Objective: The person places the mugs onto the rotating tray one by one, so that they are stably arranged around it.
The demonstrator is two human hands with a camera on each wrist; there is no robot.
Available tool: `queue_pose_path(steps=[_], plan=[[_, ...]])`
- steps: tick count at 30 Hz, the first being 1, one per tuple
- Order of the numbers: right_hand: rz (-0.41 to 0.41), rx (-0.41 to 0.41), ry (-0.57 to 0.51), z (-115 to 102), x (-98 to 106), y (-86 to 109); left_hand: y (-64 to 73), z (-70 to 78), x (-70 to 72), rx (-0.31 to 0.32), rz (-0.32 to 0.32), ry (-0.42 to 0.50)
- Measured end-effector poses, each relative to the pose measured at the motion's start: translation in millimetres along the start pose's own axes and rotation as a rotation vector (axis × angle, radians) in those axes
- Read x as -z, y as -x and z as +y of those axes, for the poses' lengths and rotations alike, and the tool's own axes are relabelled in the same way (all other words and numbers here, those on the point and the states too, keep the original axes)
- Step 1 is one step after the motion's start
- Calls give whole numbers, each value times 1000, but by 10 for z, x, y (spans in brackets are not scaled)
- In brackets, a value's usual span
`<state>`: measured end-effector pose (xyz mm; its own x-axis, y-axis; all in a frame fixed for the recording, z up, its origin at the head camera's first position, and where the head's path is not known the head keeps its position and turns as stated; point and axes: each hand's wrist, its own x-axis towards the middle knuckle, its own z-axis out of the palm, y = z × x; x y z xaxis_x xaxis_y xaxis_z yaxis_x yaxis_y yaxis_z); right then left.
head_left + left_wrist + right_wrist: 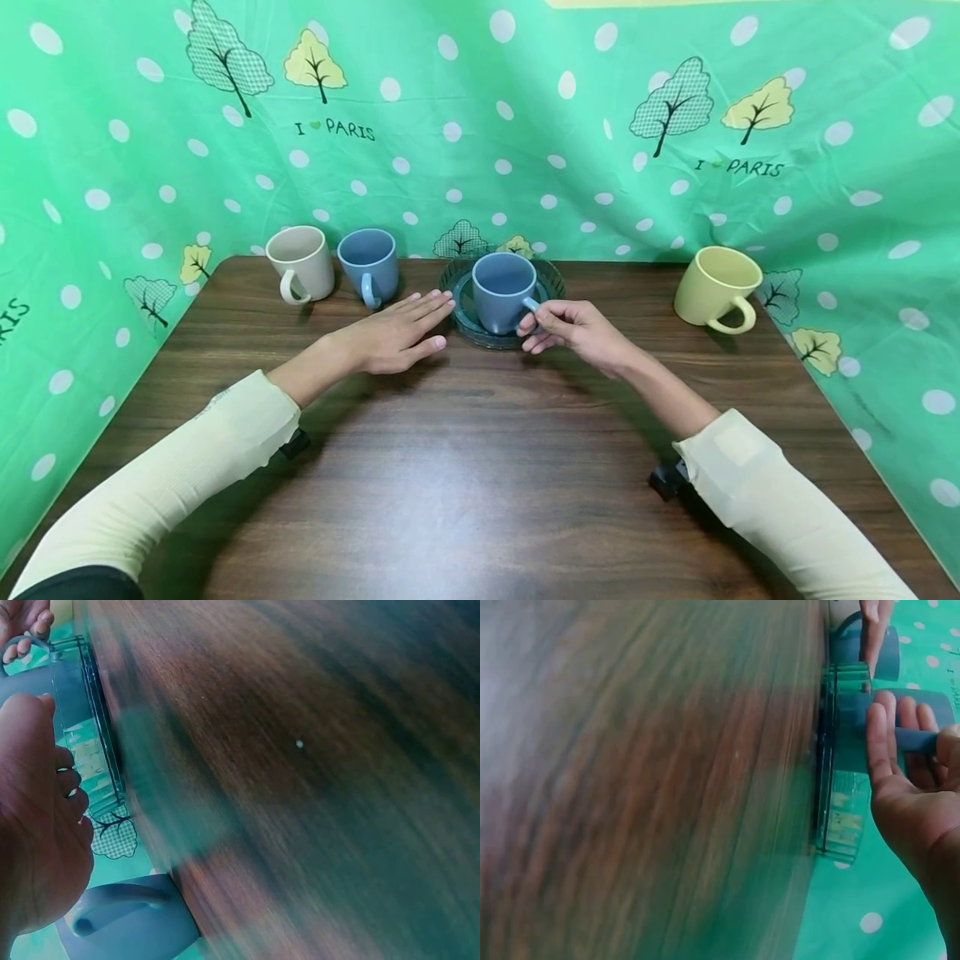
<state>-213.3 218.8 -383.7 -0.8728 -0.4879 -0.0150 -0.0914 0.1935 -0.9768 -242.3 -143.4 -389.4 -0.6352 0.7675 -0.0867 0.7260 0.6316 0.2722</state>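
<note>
A blue-grey mug (498, 302) stands upright inside a round clear teal glass dish (553, 287) at the table's far middle. My right hand (579, 330) pinches the mug's handle (913, 739) between thumb and fingers, from the right. On the dish's left side, my left hand (393, 335) is held palm down with its fingers straight, fingertips close by the rim; whether they touch it I cannot tell. Another blue mug (369, 260) stands just beyond the left hand, its handle towards me. The left wrist view catches this second mug (142, 922) below the hand.
A white mug (309, 265) stands at the far left beside the second blue one. Far right is a yellow mug (712, 287), handle turned right. A green patterned cloth (465, 108) hangs behind the dark wooden table (450, 467) and along its sides.
</note>
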Motion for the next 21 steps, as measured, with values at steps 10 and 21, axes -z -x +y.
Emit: queue_pose_path(steps=[10,21], plan=[[138,0,230,-24,17,43,0,5,5,-12,5,2],[254,84,452,-20,-79,73,-11,-7,-4,2,-1,7]])
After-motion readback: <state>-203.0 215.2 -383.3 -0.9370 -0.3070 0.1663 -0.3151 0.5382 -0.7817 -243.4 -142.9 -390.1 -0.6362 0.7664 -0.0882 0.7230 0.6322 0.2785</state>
